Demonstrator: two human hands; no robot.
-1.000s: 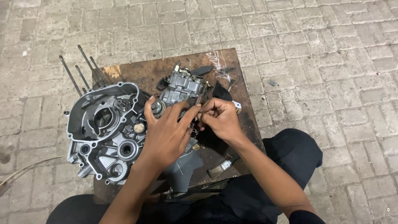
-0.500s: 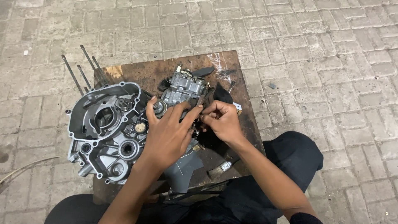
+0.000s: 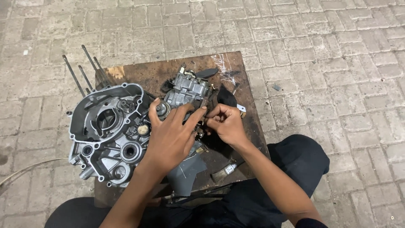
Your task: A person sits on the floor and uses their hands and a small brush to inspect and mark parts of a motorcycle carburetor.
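Carburettor (image 3: 188, 90): one grey metal body, standing on the worktop between the engine case and a black rubber piece; both hands meet at its near side
Left hand (image 3: 171, 137): grip wide, fingers spread and laid flat over the carburettor's near side and the round part beside it; the thumb points toward the engine case; it closes on nothing that can be seen
Right hand (image 3: 227, 122): grip narrow, fingertips pinched together on a small part at the carburettor's lower edge; the part is too small to tell
Engine case (image 3: 107, 135): one silver crankcase half, open side up, lying at the left of the worktop, just beside the left hand
Studs (image 3: 80, 71): four long thin rods rising from the far end of the case
Black rubber piece (image 3: 225, 97): one, just beyond the right hand
Brush (image 3: 225, 171): one, lying near the right forearm at the worktop's near edge
Worktop (image 3: 160, 69): one dark, stained wooden board on a brick-paved floor (image 3: 329, 63)
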